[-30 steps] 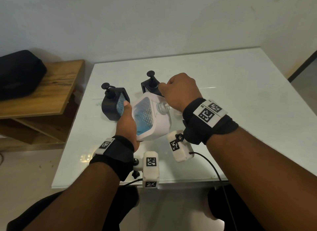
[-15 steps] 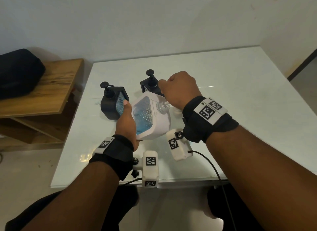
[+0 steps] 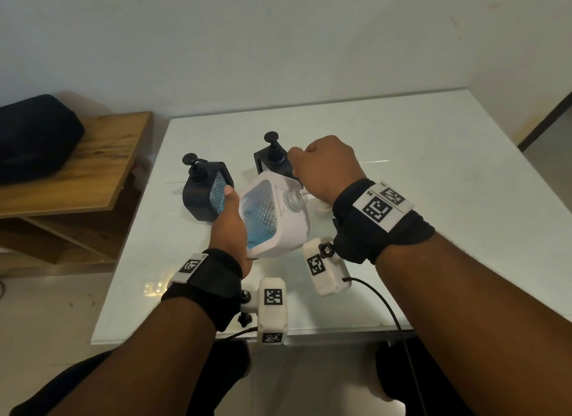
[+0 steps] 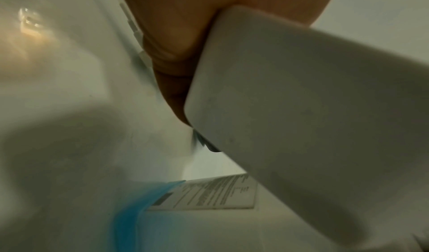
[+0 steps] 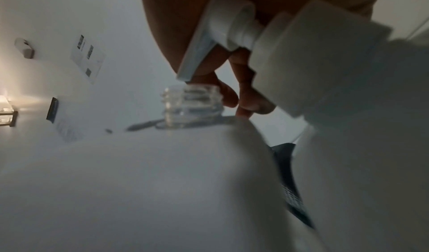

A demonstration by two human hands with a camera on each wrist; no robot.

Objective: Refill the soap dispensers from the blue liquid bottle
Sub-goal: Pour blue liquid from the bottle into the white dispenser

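Head view, item by item. White dispenser: tilted toward the person above the white surface, its clear threaded neck uncovered and the blue liquid pooled low in its window; the lean likely keeps the mouth presented while the top is off. Left hand: wrapped round the dispenser's near side, thumb up along the window, forearm coming in low. Right hand: knuckles up just past the neck, wrist cocked; in the right wrist view its fingers curl round the white pump top, lifted clear of the neck. Two black dispensers: upright behind, pumps on. Blue liquid bottle: none identifiable in view. Black bag: on the wooden shelf.
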